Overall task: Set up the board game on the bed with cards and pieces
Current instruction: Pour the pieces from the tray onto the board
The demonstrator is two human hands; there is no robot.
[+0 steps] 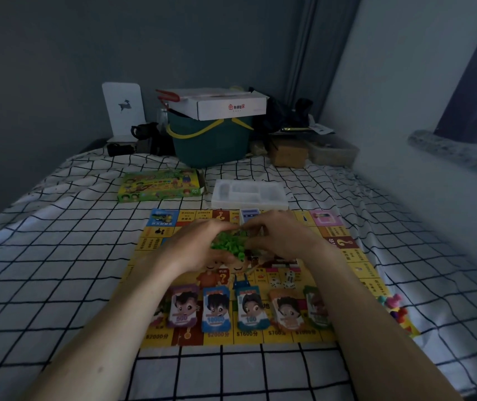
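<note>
Board [347, 256] laid mid-frame, five card stacks [250, 309] along its lower edge, dice [282, 280] out; left hand [199, 250] and right hand [278, 238] together grip green pieces [227, 244], still unplaced.

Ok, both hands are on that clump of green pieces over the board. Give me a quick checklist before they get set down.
1. Green pieces held: ok. The left hand cups them from below and the right hand pinches at the top.
2. Whether the pieces are bagged or loose: cannot tell.
3. Board lies flat on the bed: ok.
4. Money stacks lined up along the board's near edge: ok, five in a row.
5. Dice clear of the hands: ok, they sit on the board nearer the camera than the hands.
6. Free spot under the hands: cannot tell, the hands hide it.
</note>
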